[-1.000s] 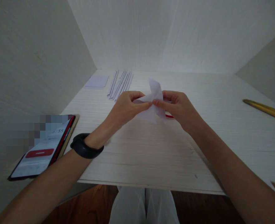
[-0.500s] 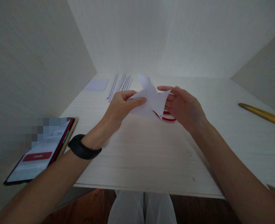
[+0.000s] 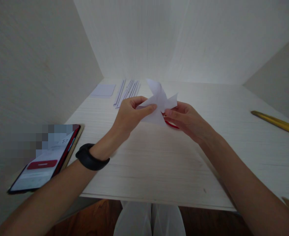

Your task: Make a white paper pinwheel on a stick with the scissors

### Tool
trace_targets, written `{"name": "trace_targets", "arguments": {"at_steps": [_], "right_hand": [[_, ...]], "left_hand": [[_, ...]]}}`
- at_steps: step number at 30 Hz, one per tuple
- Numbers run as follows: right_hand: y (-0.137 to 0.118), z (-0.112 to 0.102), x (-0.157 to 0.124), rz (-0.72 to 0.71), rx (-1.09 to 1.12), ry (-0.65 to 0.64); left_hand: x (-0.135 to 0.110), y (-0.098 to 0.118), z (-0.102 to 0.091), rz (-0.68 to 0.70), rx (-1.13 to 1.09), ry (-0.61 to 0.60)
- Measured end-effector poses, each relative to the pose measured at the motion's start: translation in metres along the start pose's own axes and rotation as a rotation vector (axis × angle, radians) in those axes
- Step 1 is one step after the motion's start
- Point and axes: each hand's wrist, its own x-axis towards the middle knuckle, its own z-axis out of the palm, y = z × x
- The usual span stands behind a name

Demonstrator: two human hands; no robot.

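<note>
A white paper pinwheel (image 3: pixel 161 101), its corners cut and bent inward, is held up above the middle of the table. My left hand (image 3: pixel 134 113) pinches it at the left, thumb on the near face and fingers behind. At the right, my right hand (image 3: pixel 185 116) is closed on one of its blades, with the thumb pressing near the centre. Red-handled scissors (image 3: pixel 171 125) lie under the paper; only part of a red loop shows, and the rest is hidden behind the paper and my right hand.
A white paper rectangle (image 3: pixel 103 90) and several rolled or folded white paper strips (image 3: pixel 128 91) lie at the back left of the table (image 3: pixel 154 170). A phone (image 3: pixel 45 164) leans at the left. Toward the right edge lies a long yellow object (image 3: pixel 277 122).
My right hand has turned and closed from loosely spread fingers to a grip on the right blade, which is now folded in toward the centre. My left hand keeps its hold.
</note>
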Motion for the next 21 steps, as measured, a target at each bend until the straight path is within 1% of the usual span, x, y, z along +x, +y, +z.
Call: {"name": "trace_targets", "arguments": {"at_steps": [7, 11, 16, 21], "right_hand": [[0.004, 0.001, 0.001, -0.095, 0.052, 0.032], [0.002, 0.002, 0.0, -0.087, 0.073, 0.027], [0.004, 0.004, 0.003, -0.103, 0.0, 0.114], [0.008, 0.011, 0.006, -0.131, 0.026, 0.164]], "left_hand": [[-0.002, 0.002, 0.002, -0.014, -0.033, -0.007], [-0.002, 0.001, 0.001, 0.003, -0.008, 0.01], [-0.003, 0.0, 0.002, 0.033, -0.007, 0.0], [-0.005, -0.001, 0.005, 0.045, -0.003, 0.005]]}}
